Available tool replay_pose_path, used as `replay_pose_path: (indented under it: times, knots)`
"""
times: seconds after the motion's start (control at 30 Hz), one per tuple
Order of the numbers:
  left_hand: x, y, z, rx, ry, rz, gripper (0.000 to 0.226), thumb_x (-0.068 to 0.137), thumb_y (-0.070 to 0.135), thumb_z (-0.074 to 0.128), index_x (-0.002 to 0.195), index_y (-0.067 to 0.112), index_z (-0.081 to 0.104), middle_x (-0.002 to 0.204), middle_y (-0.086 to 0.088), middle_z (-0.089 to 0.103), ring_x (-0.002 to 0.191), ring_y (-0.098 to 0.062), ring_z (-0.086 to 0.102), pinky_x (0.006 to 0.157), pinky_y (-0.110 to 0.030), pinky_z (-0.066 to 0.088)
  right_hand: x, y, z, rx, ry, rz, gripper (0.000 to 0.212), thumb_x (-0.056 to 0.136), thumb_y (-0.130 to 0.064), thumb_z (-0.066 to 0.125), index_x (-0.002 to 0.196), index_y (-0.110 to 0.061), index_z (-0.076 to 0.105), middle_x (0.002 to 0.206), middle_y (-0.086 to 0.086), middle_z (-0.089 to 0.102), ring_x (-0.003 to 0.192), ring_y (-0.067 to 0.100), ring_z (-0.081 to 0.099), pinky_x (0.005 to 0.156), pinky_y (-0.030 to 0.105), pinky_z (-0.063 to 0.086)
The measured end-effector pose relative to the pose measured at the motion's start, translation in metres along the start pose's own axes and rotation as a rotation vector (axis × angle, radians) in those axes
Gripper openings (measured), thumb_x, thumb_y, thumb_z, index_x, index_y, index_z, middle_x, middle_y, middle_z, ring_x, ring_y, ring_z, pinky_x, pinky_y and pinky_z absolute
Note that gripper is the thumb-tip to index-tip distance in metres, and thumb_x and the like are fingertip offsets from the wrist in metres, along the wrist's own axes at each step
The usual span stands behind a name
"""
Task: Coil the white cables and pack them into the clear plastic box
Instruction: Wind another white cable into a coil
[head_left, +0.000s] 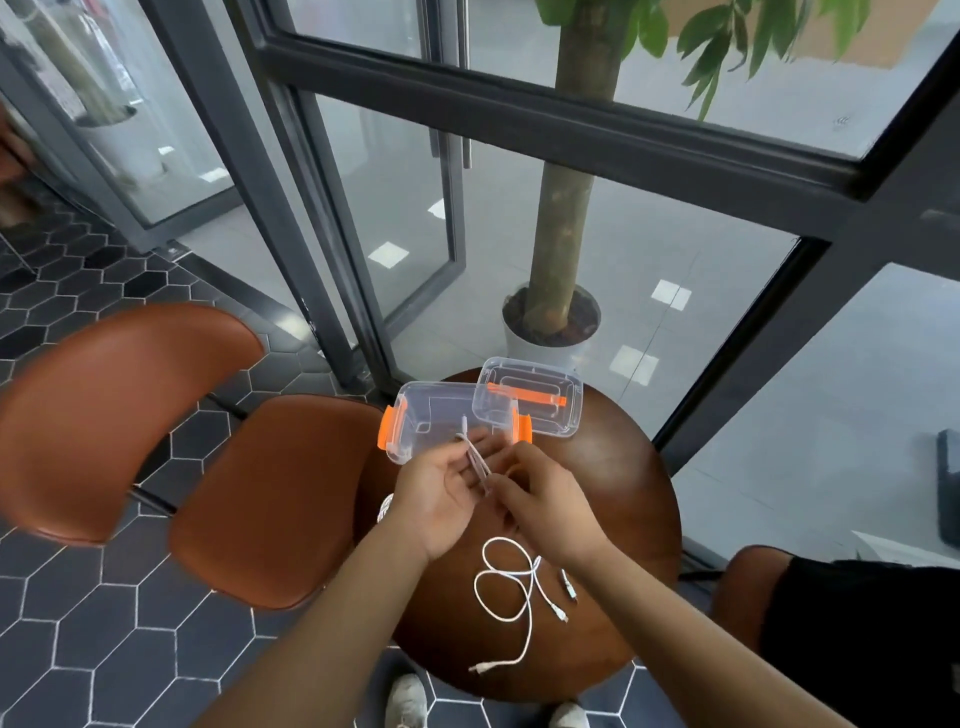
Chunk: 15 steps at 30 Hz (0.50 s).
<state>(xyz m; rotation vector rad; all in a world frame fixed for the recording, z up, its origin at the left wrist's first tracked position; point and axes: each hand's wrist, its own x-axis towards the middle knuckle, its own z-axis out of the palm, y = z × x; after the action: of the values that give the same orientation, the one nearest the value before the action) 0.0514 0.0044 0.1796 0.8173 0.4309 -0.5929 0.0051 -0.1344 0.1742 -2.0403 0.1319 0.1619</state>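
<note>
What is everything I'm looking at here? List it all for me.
Round table: one, dark brown wood, centre.
Clear plastic box: one, clear with orange clips, far edge of the table, open.
Lid: one, clear with an orange handle, leaning on the box's right end.
Loose white cable: one, white, sprawled on the table below the hands.
Held white cable: one, white, between both hands.
Chairs: two, brown, left of the table.
Potted tree: one, white pot, behind the table.
Shoes: two, pale, bottom edge.
Left hand: one, grip on the held cable.
Right hand: one, grip on the same cable.
</note>
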Motion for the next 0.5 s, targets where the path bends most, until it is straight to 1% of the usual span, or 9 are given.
replay_pose_path:
  times: [0.07, 0.13, 0.2, 0.27, 0.37, 0.4, 0.43, 0.47, 0.5]
  knots:
    - [-0.002, -0.001, 0.001, -0.04, 0.006, -0.009, 0.028, 0.102, 0.012, 0.042, 0.122, -0.001, 0.057, 0.126, -0.027, 0.066, 0.112, -0.036, 0.068, 0.099, -0.044, 0.05, -0.01, 0.004, 0.006, -0.036, -0.003, -0.045, 0.004, 0.095, -0.02, 0.061, 0.091, -0.019, 0.059, 0.064, 0.002, 0.07, 0.05, 0.016, 0.065, 0.061, 0.036, 0.055]
    - [-0.005, -0.003, 0.002, -0.061, 0.002, -0.005, 0.026, 0.104, 0.013, 0.041, 0.118, -0.001, 0.057, 0.121, -0.026, 0.068, 0.113, -0.037, 0.068, 0.099, -0.044, 0.051, -0.018, 0.011, 0.011, -0.052, -0.023, -0.066, 0.004, 0.095, -0.021, 0.062, 0.092, -0.02, 0.06, 0.064, 0.0, 0.069, 0.053, 0.016, 0.065, 0.064, 0.036, 0.056]
    - [-0.008, -0.003, 0.001, -0.055, -0.007, 0.001, 0.024, 0.105, 0.014, 0.039, 0.111, 0.002, 0.058, 0.112, -0.024, 0.072, 0.107, -0.035, 0.071, 0.096, -0.043, 0.051, -0.023, 0.022, 0.012, -0.066, -0.043, -0.068, 0.008, 0.096, -0.027, 0.063, 0.089, -0.023, 0.062, 0.065, 0.0, 0.068, 0.057, 0.017, 0.066, 0.067, 0.039, 0.056]
    - [-0.011, -0.003, -0.001, -0.056, -0.013, 0.0, 0.022, 0.105, 0.016, 0.039, 0.106, 0.005, 0.058, 0.101, -0.02, 0.075, 0.098, -0.032, 0.074, 0.092, -0.041, 0.051, -0.025, 0.032, 0.008, -0.057, -0.082, -0.061, 0.017, 0.097, -0.031, 0.063, 0.08, -0.029, 0.063, 0.063, 0.002, 0.067, 0.056, 0.018, 0.064, 0.066, 0.038, 0.055]
    - [-0.018, 0.002, -0.004, -0.071, -0.035, -0.001, 0.023, 0.104, 0.018, 0.04, 0.1, 0.006, 0.06, 0.087, -0.015, 0.075, 0.087, -0.03, 0.076, 0.08, -0.04, 0.057, -0.027, 0.046, -0.003, -0.106, -0.216, -0.073, 0.04, 0.099, -0.032, 0.062, 0.062, -0.044, 0.057, 0.056, -0.008, 0.058, 0.051, 0.005, 0.052, 0.059, 0.023, 0.045]
    - [-0.02, 0.004, -0.005, -0.084, -0.046, -0.003, 0.023, 0.104, 0.018, 0.041, 0.099, 0.005, 0.06, 0.084, -0.014, 0.074, 0.084, -0.029, 0.076, 0.075, -0.039, 0.06, -0.028, 0.052, -0.006, -0.128, -0.277, -0.049, 0.041, 0.099, -0.033, 0.062, 0.061, -0.046, 0.058, 0.056, -0.009, 0.058, 0.052, 0.003, 0.051, 0.059, 0.022, 0.044]
    - [-0.022, 0.006, -0.008, -0.083, -0.051, -0.004, 0.023, 0.103, 0.018, 0.042, 0.097, 0.006, 0.061, 0.082, -0.013, 0.073, 0.081, -0.028, 0.075, 0.071, -0.037, 0.061, -0.028, 0.059, -0.009, -0.165, -0.33, -0.014, 0.036, 0.099, -0.037, 0.061, 0.064, -0.044, 0.06, 0.059, -0.006, 0.061, 0.054, 0.003, 0.052, 0.06, 0.024, 0.045]
    - [-0.023, 0.008, -0.01, -0.072, -0.051, -0.009, 0.024, 0.103, 0.018, 0.042, 0.096, 0.006, 0.061, 0.079, -0.012, 0.072, 0.078, -0.026, 0.074, 0.068, -0.036, 0.06, -0.028, 0.067, -0.013, -0.223, -0.372, 0.019, 0.03, 0.099, -0.041, 0.06, 0.07, -0.038, 0.064, 0.064, -0.001, 0.065, 0.057, 0.004, 0.055, 0.063, 0.027, 0.047]
    - [-0.024, 0.009, -0.013, -0.055, -0.048, -0.019, 0.024, 0.102, 0.018, 0.041, 0.094, 0.006, 0.061, 0.076, -0.01, 0.069, 0.072, -0.024, 0.071, 0.066, -0.035, 0.058, -0.026, 0.074, -0.017, -0.291, -0.411, 0.045, 0.027, 0.099, -0.044, 0.058, 0.076, -0.031, 0.066, 0.07, 0.003, 0.068, 0.061, 0.004, 0.057, 0.066, 0.028, 0.047]
